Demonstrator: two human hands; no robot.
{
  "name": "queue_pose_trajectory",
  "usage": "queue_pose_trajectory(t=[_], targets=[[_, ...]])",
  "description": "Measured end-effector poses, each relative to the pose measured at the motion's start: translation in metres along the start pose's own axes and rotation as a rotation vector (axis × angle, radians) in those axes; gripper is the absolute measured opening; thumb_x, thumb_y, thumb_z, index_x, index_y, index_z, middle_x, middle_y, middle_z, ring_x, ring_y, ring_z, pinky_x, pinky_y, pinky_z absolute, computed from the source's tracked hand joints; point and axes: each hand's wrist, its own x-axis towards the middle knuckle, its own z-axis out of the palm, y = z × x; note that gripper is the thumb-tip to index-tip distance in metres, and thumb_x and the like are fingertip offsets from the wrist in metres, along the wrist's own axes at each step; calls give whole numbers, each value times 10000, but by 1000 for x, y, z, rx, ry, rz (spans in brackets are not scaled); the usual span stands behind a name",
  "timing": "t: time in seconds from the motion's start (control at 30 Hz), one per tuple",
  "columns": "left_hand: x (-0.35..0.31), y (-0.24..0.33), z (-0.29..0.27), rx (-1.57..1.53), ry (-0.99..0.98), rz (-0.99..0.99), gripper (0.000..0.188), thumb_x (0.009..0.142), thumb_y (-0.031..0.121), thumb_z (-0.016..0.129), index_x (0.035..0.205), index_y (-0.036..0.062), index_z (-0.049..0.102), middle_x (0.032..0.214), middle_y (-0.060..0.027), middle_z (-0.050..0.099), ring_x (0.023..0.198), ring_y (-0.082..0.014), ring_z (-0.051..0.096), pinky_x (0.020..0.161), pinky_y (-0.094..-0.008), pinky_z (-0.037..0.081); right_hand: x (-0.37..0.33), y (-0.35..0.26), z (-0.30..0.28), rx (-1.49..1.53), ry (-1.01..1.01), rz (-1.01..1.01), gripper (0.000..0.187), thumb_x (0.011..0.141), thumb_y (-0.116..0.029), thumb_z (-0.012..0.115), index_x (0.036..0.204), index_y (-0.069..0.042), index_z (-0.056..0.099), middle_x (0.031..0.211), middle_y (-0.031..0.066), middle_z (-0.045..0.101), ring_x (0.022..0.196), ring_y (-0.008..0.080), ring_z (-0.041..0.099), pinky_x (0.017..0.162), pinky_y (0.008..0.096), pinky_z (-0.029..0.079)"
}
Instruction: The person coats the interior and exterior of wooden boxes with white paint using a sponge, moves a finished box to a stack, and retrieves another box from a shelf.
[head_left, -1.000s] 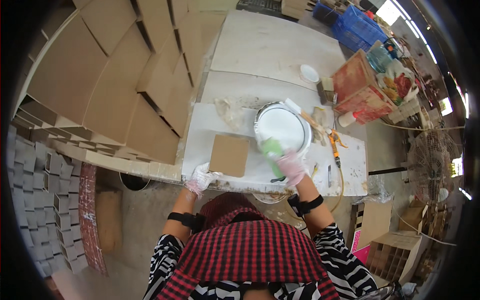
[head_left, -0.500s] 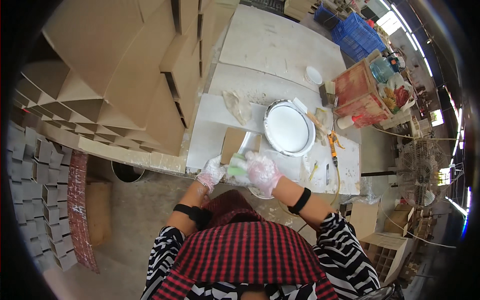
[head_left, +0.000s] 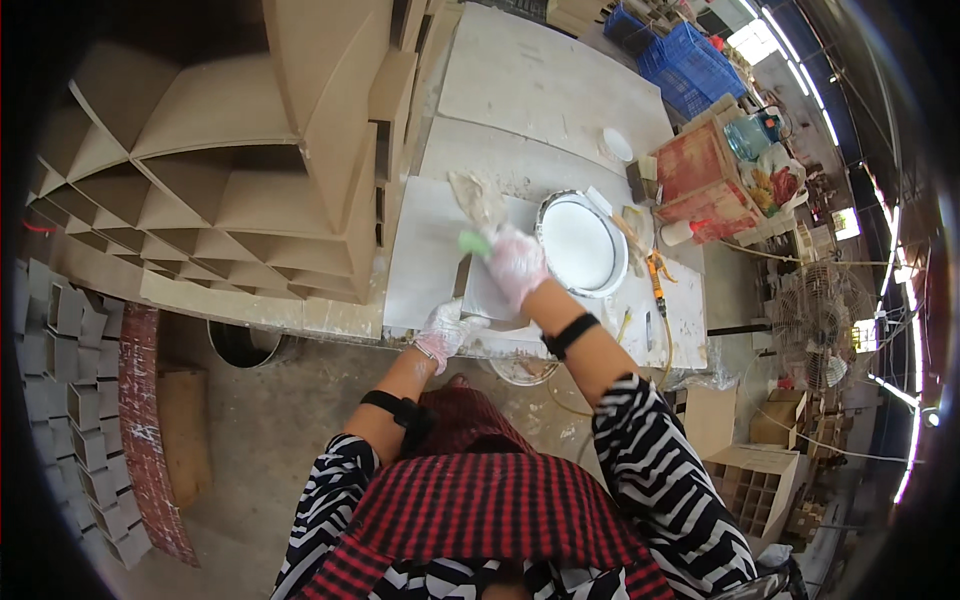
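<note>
My right hand (head_left: 518, 268), in a white-smeared clear glove, is closed on a small light-green pad (head_left: 473, 243). The pad is blurred by motion, so its exact kind is unclear. It is at the far end of a small flat panel (head_left: 484, 300), white on most of its visible face with a brown strip at its left. My left hand (head_left: 445, 332), gloved the same way, grips the panel's near left corner at the table's front edge. Right of my right hand stands a round tub of white paint (head_left: 580, 247) with a smeared rim. A crumpled, stained cloth (head_left: 479, 198) lies beyond the pad.
Brown compartment dividers (head_left: 225, 190) are stacked high at the left end of the table (head_left: 540, 80). A brush (head_left: 628, 235), an orange-yellow spray gun (head_left: 656, 272) with a hose and a white lid (head_left: 617, 145) lie to the right. A reddish wooden box (head_left: 700, 180) stands farther right.
My right hand has moved away from me with the green pad, from the panel's near edge to its far end. More of the panel's visible face looks white. My left hand has shifted slightly right.
</note>
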Motion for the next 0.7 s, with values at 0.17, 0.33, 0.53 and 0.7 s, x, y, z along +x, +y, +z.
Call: queue_pose_trajectory(t=[0.17,0.33,0.53,0.7], targets=[[5,-9,-6,247,63,70,284,758,55,668,1037,34,614,972,-53,643,893,-127,580,813,-279,455,-18,-18,3,43,15,-151,315,774,-157,529,1088,-162,523,899,141,566,758,280,620,611,403,517],[13,-13,-7,1077,129,417,228,771,56,656,995,26,623,930,-48,651,870,-125,587,797,-273,459,-51,-35,18,-17,-98,-213,457,701,-127,598,1139,-167,476,883,136,548,808,269,605,624,388,511],[-5,5,-9,259,27,129,281,777,-34,601,1052,18,581,988,-84,632,870,-121,581,737,-292,487,-26,-26,8,44,-82,-147,454,702,-126,599,1138,-174,484,927,145,538,800,294,601,634,383,507],[13,-2,-7,-658,-101,-354,301,792,-29,591,1090,-5,559,988,-95,636,870,-132,588,754,-282,491,-118,-2,23,218,-117,-302,541,686,-84,602,1196,-209,474,897,122,523,800,292,577,691,382,491]])
